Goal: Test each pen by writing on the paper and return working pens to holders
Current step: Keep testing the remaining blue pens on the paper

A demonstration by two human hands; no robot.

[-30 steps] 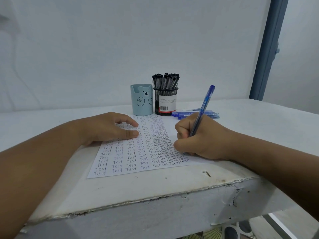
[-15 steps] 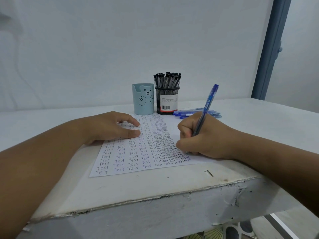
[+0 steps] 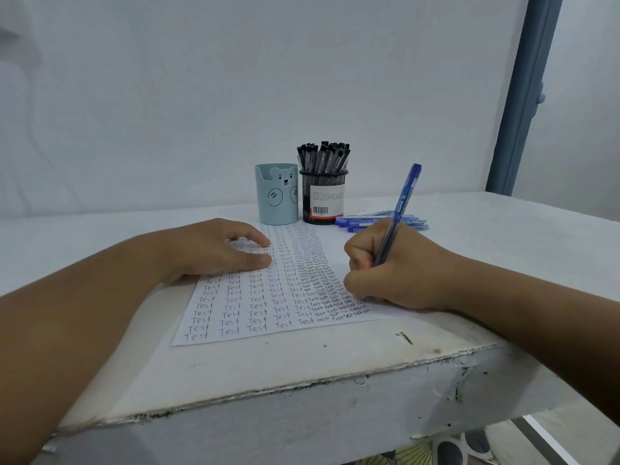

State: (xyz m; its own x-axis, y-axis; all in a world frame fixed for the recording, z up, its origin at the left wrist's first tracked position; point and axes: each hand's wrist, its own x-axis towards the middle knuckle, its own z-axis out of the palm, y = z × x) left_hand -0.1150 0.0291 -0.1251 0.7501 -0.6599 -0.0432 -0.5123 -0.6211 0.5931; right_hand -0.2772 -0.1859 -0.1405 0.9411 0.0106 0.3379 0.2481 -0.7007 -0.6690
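L hand flat, R hand fisted

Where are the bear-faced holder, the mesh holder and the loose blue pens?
Bear-faced holder (image 3: 276, 196), head view, front wall.
Mesh holder (image 3: 323, 198), head view, white label.
Loose blue pens (image 3: 365, 222), head view, barrels lying on the table.

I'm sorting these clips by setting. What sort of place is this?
Probably a plain room at home: a worn white table against a bare wall, with a bear pen cup and a sandal underneath.
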